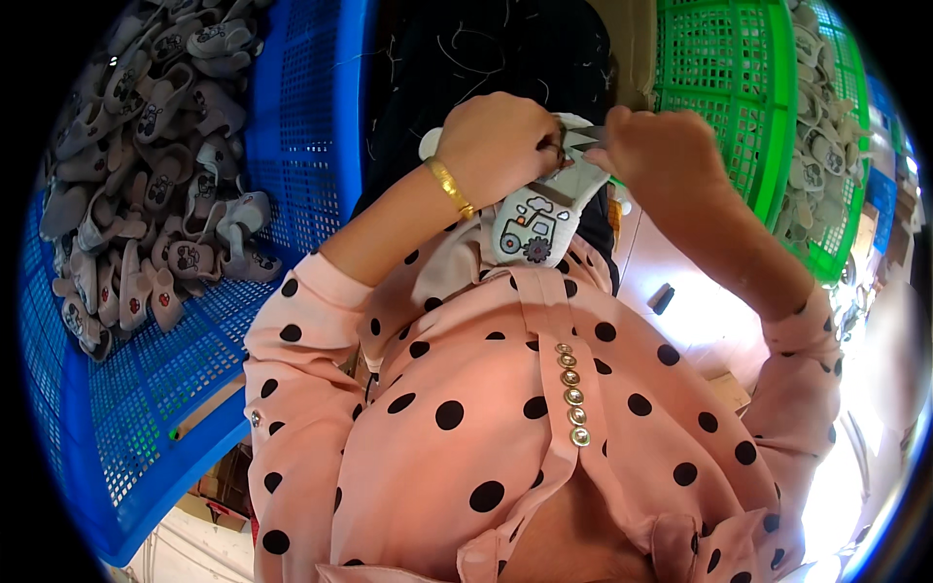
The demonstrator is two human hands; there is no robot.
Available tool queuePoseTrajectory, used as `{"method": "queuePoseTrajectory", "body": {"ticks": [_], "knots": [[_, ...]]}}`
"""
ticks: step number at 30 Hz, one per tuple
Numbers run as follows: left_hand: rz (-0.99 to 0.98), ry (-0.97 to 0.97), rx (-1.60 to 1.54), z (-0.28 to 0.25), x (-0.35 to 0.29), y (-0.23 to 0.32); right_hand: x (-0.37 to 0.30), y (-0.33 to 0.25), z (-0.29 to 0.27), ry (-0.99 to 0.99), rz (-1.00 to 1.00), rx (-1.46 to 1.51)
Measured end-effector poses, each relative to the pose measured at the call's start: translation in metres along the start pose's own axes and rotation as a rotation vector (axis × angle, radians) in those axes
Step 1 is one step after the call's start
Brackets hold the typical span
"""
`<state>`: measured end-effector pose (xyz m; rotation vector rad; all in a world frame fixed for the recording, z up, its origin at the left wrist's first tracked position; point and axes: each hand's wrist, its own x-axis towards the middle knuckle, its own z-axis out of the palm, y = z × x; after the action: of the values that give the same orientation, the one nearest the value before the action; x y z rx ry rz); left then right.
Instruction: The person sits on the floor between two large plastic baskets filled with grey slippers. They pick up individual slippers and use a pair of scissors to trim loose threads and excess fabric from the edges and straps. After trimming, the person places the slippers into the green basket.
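Observation:
My left hand (498, 144), with a gold bracelet at the wrist, is closed on a pale slipper (530, 209) over my lap. The slipper's toe points toward my body and bears a tractor picture with clouds. My right hand (661, 155) is closed around a pair of small scissors (586, 138). Their dark, pointed blades reach left across the slipper's opening, close to my left fingertips. My right fingers hide the scissors' handles. My left fingers cover part of the slipper's far end.
On the left, a large blue basket (311, 126) holds a heap of grey slippers (160, 185). A green basket (724, 58) with more pale slippers (812, 155) stands to the right. Loose threads lie on the dark cloth over my lap (476, 44). A small dark object (662, 298) rests on the floor.

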<state>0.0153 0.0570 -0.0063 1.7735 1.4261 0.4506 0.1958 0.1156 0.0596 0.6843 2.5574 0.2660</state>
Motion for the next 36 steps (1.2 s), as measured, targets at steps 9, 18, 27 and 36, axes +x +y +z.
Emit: {"method": "queuePoseTrajectory", "body": {"ticks": [9,18,27,36], "knots": [[-0.085,0.441,-0.165,0.000,-0.009,0.014,-0.034,-0.041,0.012,0.404,0.502,0.745],[-0.153,0.747,-0.625,-0.039,-0.035,-0.013,-0.025,-0.019,0.041,0.472,0.679,1.233],[0.217,0.308,0.121,-0.037,-0.027,0.021,-0.004,-0.006,0.025,0.229,0.205,1.468],[-0.286,0.015,-0.780,0.002,-0.061,-0.002,-0.019,-0.064,0.042,0.029,0.293,1.790]]}}
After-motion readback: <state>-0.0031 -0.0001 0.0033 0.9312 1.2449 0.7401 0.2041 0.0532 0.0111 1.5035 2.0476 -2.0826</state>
